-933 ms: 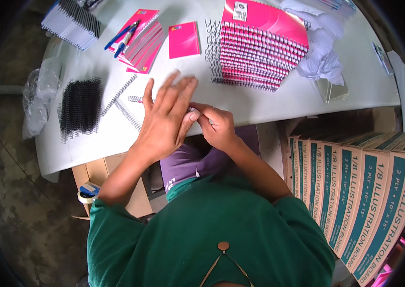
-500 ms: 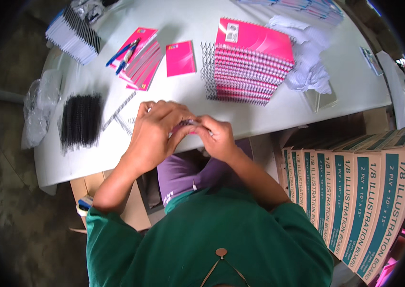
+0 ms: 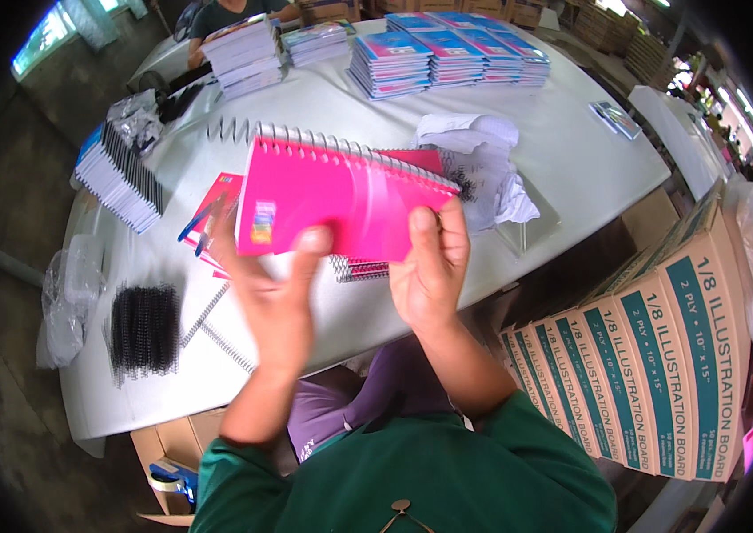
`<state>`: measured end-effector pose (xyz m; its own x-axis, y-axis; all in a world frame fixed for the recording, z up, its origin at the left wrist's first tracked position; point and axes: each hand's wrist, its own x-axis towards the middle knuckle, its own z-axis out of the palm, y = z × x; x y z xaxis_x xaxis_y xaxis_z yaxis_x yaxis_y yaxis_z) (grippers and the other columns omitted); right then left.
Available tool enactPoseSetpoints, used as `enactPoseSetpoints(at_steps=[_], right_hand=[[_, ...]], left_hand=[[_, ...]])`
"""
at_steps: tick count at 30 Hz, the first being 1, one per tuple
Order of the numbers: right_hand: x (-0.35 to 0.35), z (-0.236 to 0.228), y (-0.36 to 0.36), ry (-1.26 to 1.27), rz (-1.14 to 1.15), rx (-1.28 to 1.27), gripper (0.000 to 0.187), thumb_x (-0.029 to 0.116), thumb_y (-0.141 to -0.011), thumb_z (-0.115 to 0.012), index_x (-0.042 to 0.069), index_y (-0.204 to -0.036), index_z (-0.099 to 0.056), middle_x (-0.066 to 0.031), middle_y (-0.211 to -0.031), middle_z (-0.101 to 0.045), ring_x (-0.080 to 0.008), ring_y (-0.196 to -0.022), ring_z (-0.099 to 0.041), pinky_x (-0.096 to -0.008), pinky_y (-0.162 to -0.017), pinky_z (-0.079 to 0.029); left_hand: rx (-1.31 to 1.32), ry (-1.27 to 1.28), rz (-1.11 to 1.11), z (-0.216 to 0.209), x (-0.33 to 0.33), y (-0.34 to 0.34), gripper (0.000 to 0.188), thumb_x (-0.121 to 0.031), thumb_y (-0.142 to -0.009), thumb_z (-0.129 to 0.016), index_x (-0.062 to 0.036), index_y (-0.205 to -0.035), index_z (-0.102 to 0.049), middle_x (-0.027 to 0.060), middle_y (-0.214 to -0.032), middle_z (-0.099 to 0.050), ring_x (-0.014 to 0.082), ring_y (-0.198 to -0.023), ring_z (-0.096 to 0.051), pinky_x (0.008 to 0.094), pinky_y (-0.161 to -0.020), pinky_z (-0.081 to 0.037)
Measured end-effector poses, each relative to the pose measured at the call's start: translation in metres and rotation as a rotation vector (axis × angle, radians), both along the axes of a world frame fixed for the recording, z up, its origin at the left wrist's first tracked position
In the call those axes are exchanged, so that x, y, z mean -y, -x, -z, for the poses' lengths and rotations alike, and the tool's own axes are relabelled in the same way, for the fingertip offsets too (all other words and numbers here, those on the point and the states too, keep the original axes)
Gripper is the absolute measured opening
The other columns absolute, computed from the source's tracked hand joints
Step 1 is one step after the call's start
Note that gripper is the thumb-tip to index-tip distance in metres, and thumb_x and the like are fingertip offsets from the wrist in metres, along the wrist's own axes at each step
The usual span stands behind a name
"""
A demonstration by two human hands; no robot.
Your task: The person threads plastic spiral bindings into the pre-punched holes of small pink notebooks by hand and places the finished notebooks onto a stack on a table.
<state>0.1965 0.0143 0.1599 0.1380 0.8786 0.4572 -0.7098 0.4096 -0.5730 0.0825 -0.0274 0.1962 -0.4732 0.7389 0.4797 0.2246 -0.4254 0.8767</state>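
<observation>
White table [image 3: 572, 142] fills most of the frame, near edge cutting thru lower ctr; I'd work above it so nothing drops off. Tan-and-green cartons [image 3: 616, 391] line the lower right. Blue-covered bks [image 3: 394, 71] are stacked upper ctr, crumpled white paper [image 3: 483, 169] just right of ctr.

The pink ntbk [image 3: 332, 195] is up off the table at ctr of frame, tilted, cover facing me, in front of a mostly hidden pink stack [image 3: 416, 160]. Silvery spiral [image 3: 354, 149] runs along its top edge.

My R hand [image 3: 430, 275]: thumb on the cover by the lower right corner, fingers behind, pinching it there. Good spot IMO, b/c it's clear of the spiral; firm but light so the cover won't crease. My L hand [image 3: 274, 298] is blurry, fingers spread by the left edge, thumb apart at the btm edge; can't tell if it's pressing. I'd steady that side too, or it could swing.

Black coil bundle [image 3: 143, 330] + loose coils [image 3: 206, 314] lie lower left. Smallest: free coil end [image 3: 236, 131], poking past the cover's upper left corner. Best keep it clear, else it may snag.
</observation>
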Motion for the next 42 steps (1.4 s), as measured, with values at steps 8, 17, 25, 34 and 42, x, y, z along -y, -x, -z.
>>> enactPoseSetpoints(at_steps=[8,17,25,34,42], right_hand=[[-0.056,0.010,-0.036,0.087,0.625,0.602,0.050,0.029,-0.096,-0.040,-0.006,-0.131,-0.035,-0.0216,-0.130,-0.044,-0.0262,-0.121,-0.043,-0.0324,-0.100,-0.032],[-0.062,0.042,-0.026,0.153,0.620,0.729,0.039,0.023,-0.093,-0.047,-0.003,-0.122,-0.050,-0.0202,-0.110,-0.060,-0.0238,-0.098,-0.060,-0.0312,-0.085,-0.044],[-0.039,0.049,-0.049,-0.096,0.870,0.617,0.034,0.017,-0.092,-0.047,-0.004,-0.119,-0.049,-0.0194,-0.119,-0.054,-0.0271,-0.109,-0.052,-0.0354,-0.093,-0.038],[0.077,0.138,-0.001,0.457,-0.945,0.896,0.034,0.023,-0.092,-0.047,-0.002,-0.114,-0.053,-0.0117,-0.106,-0.060,-0.0165,-0.098,-0.055,-0.0312,-0.087,-0.042],[0.109,0.170,-0.006,0.985,-0.780,0.505,0.031,0.021,-0.090,-0.052,-0.003,-0.109,-0.058,-0.0107,-0.097,-0.063,-0.0185,-0.090,-0.060,-0.0300,-0.078,-0.047]], left_hand=[[-1.000,-0.166,-0.024,0.019,-0.094,-0.030,0.036,-0.015,-0.083,-0.060,-0.0033,-0.116,-0.055,0.0165,-0.119,-0.055,0.0314,-0.108,-0.053,0.0379,-0.093,-0.040],[-0.328,0.022,-0.321,0.064,-0.105,-0.007,0.025,-0.022,-0.086,-0.062,0.0015,-0.077,-0.058,0.0093,-0.078,-0.059,0.0149,-0.068,-0.052,0.0269,-0.064,-0.043],[-0.346,0.190,-0.106,0.095,-0.130,0.088,0.024,-0.016,-0.083,-0.056,0.0010,-0.101,-0.058,0.0118,-0.083,-0.060,0.0188,-0.073,-0.057,0.0285,-0.068,-0.045],[-1.119,0.636,0.020,0.188,-0.156,0.109,0.057,-0.030,-0.082,-0.046,-0.0076,-0.133,-0.036,0.0160,-0.135,-0.037,0.0301,-0.128,-0.030,0.0439,-0.106,-0.024],[-1.126,0.673,-0.052,0.155,0.074,0.025,0.067,-0.027,-0.072,-0.057,-0.0024,-0.131,-0.038,0.0211,-0.125,-0.043,0.0350,-0.115,-0.042,0.0464,-0.095,-0.033]])
